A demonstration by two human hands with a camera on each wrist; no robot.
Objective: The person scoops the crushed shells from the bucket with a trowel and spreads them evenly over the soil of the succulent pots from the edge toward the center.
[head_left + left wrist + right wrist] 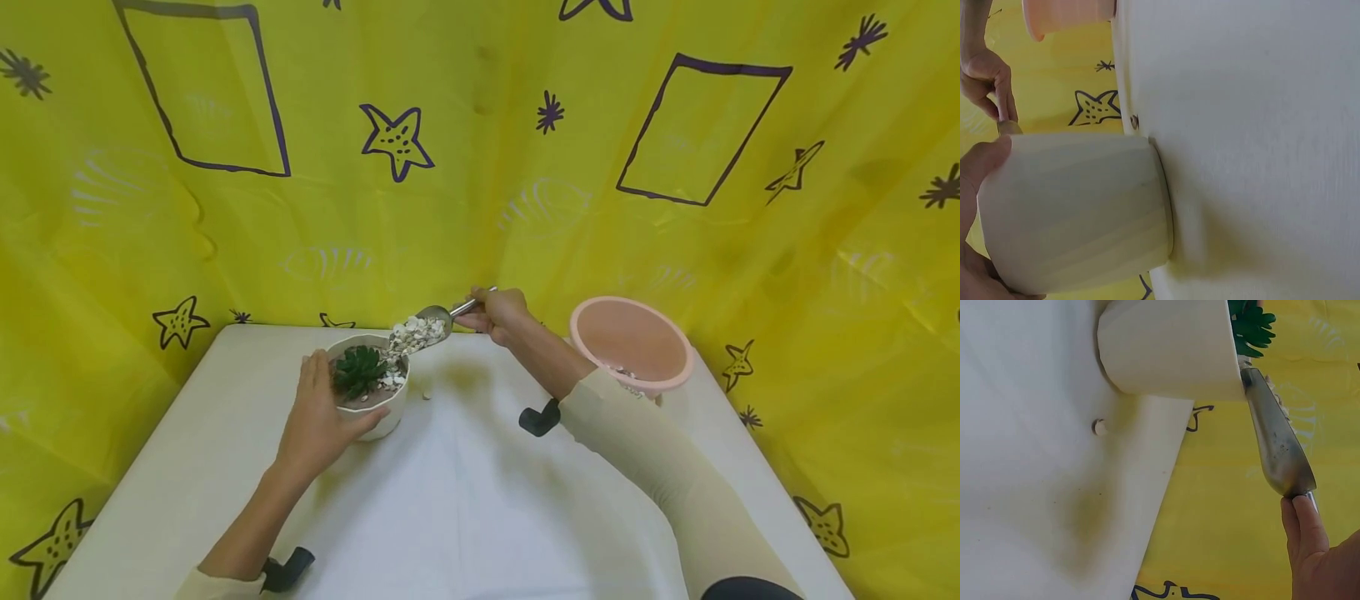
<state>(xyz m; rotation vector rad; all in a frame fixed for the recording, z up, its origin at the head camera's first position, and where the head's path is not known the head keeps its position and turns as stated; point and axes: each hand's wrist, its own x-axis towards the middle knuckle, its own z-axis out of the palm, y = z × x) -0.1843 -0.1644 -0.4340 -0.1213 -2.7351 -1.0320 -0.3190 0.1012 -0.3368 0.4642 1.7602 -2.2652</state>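
Note:
A white flowerpot (388, 417) with a green succulent (357, 372) and dark soil stands on the table's left half. My left hand (321, 423) holds it by the sides near the rim, thumb in front. My right hand (501, 313) grips the handle of a metal scoop (1277, 440) tilted down toward the pot. Pale stone chips (417, 334) fill the scoop, its lip over the pot's right rim. More white chips lie on the soil right of the plant. In the left wrist view the pot wall hides most of the scoop.
A pink basin (633, 337) stands at the table's right, beyond my right forearm, some chips visible inside. One loose chip (1099, 427) lies on the white table (450, 517) right of the pot. A yellow patterned curtain (465, 208) hangs behind the table.

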